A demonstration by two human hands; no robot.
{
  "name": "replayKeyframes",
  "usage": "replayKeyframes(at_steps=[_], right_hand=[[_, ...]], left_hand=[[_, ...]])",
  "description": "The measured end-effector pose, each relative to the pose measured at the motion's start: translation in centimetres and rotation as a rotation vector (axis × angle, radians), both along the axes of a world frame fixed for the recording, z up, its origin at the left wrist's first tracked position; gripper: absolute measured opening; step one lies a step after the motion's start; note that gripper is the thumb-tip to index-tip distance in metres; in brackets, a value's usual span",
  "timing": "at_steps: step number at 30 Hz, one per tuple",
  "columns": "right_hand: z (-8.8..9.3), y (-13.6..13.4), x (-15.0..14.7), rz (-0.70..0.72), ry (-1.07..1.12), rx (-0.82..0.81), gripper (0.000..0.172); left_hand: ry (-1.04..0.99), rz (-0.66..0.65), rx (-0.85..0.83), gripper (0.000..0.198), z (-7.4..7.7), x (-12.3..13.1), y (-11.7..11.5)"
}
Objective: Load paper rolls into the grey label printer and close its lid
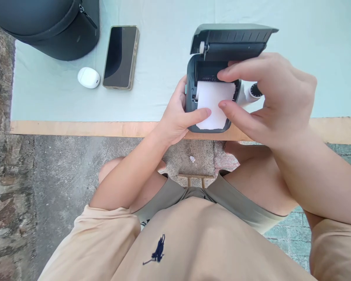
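A small dark portable label printer (pixel 190 99) has its lid (pixel 236 33) raised, showing the black roller under it. White paper (pixel 212 97) lies in the printer and runs down over its front edge. My left hand (pixel 179 115) grips the printer from the left side, its thumb pressing on the paper. Over the right side of the printer is my right hand (pixel 280 93), thumb and index finger spread apart, with the thumb tip by the paper's right edge. Whether it touches the paper I cannot tell. Its other fingers are partly hidden.
On the pale cloth-covered table (pixel 160 50) lie a phone (pixel 119 58) and a white earbud case (pixel 88 77). A black zippered case (pixel 52 27) stands at the back left. A white cylinder with a black end (pixel 254 91) is partly behind my right hand.
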State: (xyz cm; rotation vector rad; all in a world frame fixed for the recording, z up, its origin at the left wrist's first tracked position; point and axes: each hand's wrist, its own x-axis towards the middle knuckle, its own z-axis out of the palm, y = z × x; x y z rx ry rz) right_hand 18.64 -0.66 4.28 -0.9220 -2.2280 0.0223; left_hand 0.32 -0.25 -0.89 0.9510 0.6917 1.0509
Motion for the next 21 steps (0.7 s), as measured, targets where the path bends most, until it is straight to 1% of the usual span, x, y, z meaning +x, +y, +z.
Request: replayKeyframes(at_steps=[4, 7, 11, 14, 17, 21], right_hand=[[0.03, 0.23, 0.09, 0.015, -0.048, -0.032, 0.037], [0.13, 0.26, 0.21, 0.034, -0.039, -0.058, 0.043], [0.01, 0.30, 0.59, 0.026, -0.003, -0.082, 0.051], [-0.23, 0.39, 0.83, -0.023, 0.014, -0.112, 0.045], [-0.37, 0.49, 0.80, -0.059, 0.022, -0.112, 0.039], [-0.42, 0.59, 0.63, -0.076, 0.002, -0.103, 0.041]], left_hand=[[-0.074, -0.011, -0.016, 0.052, 0.11, 0.11, -0.01], [-0.041, 0.004, -0.043, 0.046, 0.31, 0.28, -0.07], [0.017, -0.003, -0.043, 0.060, 0.34, 0.25, -0.01], [0.011, -0.015, -0.035, 0.068, 0.21, 0.11, 0.10], [0.028, -0.021, -0.038, 0.067, 0.25, 0.02, 0.04], [0.044, -0.030, -0.024, 0.065, 0.49, -0.04, -0.25]])
